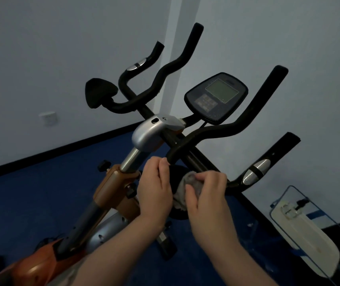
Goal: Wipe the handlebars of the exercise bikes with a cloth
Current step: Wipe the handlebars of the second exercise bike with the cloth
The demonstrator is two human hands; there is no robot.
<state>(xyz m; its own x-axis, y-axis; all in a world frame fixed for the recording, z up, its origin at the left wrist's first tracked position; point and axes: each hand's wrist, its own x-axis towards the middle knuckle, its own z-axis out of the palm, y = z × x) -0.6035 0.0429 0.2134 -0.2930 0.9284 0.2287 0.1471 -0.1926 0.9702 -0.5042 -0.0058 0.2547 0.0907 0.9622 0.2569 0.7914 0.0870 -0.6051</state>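
The black foam-covered handlebars [222,129] of the orange and silver exercise bike [111,182] fill the middle of the head view. Their long cross axis runs on a diagonal from the upper left down to the lower right, and the horn ends point up and to the right toward the pale wall [61,58]. Four tips show: two at the upper left and two at the right, the outer ones each carrying an oval silver pulse-sensor pad [256,171]. A dark oval console with a grey-green screen [216,97] sits between the bars, tilted toward the camera; its screen is blank and the marks on its keypad are too small to read. No brand or lettering can be made out on the silver clamp cover [152,133] or the frame.

Both forearms rise from the bottom edge, bare, and meet just below the clamp. The left hand [154,188] is back up, its fingers curled, its fingertips touching the rounded near end of the inner right-hand bar. The right hand [206,193] sits just beside it with the wrist bent inward; its grip is closed around a crumpled grey cloth [187,188], which it presses against the low bend of the bar near the black round elbow pad [177,172]. The cloth bunches between the two hands, partly hidden by the right fingers.

A white flat panel in a blue wire frame [301,228] leans at the lower right on the blue floor [31,203].
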